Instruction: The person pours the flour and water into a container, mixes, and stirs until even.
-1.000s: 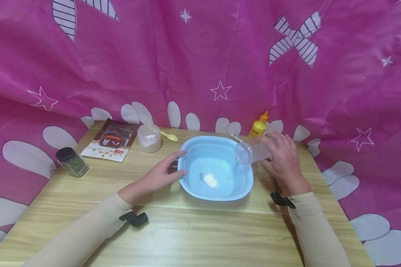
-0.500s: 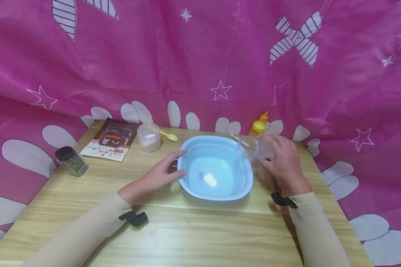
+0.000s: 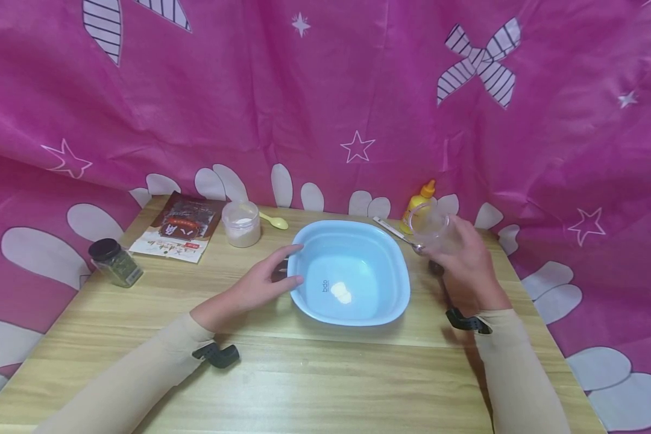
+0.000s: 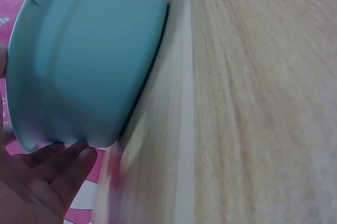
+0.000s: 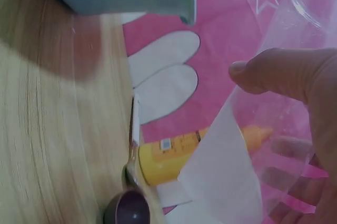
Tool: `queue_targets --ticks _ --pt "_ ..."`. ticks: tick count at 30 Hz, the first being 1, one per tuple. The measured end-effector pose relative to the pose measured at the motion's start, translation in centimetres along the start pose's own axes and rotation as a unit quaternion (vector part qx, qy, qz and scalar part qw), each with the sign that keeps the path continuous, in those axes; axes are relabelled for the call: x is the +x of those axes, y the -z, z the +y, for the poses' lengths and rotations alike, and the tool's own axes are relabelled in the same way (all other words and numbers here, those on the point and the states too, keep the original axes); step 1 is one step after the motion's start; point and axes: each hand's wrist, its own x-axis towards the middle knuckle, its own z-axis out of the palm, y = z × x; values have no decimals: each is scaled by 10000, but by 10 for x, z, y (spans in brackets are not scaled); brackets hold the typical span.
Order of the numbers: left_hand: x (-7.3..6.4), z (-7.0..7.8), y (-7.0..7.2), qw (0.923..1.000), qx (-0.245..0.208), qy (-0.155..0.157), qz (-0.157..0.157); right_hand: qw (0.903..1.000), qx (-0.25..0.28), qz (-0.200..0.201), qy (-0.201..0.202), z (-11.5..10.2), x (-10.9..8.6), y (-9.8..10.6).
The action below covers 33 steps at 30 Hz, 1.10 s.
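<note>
From the head view, we see the left hand at the left rim of the blue basin, thumb and forefinger parted and hooked over the edge. The basin sits mid-desk, with a pale patch on its floor beside printed letters. To the right, the right hand curls round a clear plastic container, holding it tilted, mouth toward the far left, clear of the basin. Near it we find a yellow bottle, a spoon with a white handle and a dark rounded thing. Far left are a jar of white powder, a yellow spoon, a brown and white packet and a dark-lidded jar.

In the left wrist view, we see fingertips touching the basin's outer wall, with part of the thumb at its rim.

In the right wrist view, thumb and fingers grip opposite sides of the clear container, the yellow bottle partly behind it.
</note>
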Motion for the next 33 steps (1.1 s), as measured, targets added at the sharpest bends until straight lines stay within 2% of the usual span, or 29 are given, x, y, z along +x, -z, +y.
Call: queue_targets --ticks 5,11,17,27,33 --pt "0 1 0 10000 3 17 13 9970 524 -8 -574 12 3 6" --pt "0 2 -1 10000 22 25 31 9909 740 -85 -1123 27 5 11" --pt "0 1 -1 10000 41 16 32 9847 999 -50 -1425 46 3 14" --pt "0 2 -2 10000 23 -7 36 9767 1191 314 -1755 72 -1 12" --pt "0 1 -2 10000 -18 -29 28 9698 1314 291 -2034 82 0 11"
